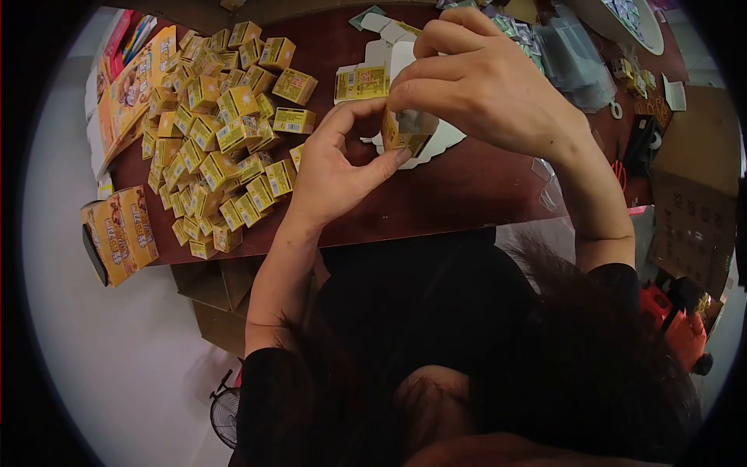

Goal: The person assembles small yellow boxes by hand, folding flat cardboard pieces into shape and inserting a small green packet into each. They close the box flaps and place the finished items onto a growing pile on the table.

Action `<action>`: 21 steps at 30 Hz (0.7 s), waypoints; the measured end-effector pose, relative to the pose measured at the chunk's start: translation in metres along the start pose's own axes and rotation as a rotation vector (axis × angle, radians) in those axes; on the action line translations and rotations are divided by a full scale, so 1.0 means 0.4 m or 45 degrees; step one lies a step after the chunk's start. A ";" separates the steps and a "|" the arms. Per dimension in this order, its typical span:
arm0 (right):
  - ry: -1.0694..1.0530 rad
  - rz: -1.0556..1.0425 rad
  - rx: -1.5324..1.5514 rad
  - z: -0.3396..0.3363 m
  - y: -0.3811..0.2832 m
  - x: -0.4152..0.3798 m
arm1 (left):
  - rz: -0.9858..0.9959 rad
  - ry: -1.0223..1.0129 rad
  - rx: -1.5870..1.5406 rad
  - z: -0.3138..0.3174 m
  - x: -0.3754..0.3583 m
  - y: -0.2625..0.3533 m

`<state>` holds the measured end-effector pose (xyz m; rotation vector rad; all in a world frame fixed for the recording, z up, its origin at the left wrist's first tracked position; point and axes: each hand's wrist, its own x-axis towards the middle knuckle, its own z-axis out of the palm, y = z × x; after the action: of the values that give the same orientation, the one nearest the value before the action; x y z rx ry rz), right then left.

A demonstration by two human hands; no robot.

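Note:
My left hand (334, 167) holds a small yellow box (405, 134) from its left side, with the thumb along its lower edge. Something pale or clear shows in the box's open side. Above the box, my right hand (482, 89) has its fingers bent down at the box's upper edge; what its fingertips pinch is hidden. Beneath both hands lie unfolded yellow and white cartons (362, 82) on the dark red table (482, 187). To the left is a large heap of small closed yellow boxes (204, 136).
A larger orange box (124, 233) stands at the table's left edge, near flat orange packaging (136, 93). Clear plastic bags (576, 66), a white bowl (654, 35) and a tape roll (616, 110) are at the upper right. A brown cardboard box (689, 226) stands at the far right.

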<state>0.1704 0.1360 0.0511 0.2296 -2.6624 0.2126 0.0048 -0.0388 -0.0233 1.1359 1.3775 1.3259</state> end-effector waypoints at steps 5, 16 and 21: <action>0.152 0.111 0.013 -0.002 -0.014 0.007 | -0.002 0.087 -0.177 -0.007 -0.002 0.021; 0.482 0.373 0.062 0.020 -0.035 -0.007 | 0.293 0.217 -0.172 0.002 0.004 0.029; 0.368 0.549 0.837 0.090 -0.052 -0.042 | 0.493 0.150 0.100 -0.021 0.005 0.001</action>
<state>0.1738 0.1113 0.0139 -0.1707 -2.2387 1.1632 -0.0037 -0.0384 -0.0228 1.4502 1.3463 1.6442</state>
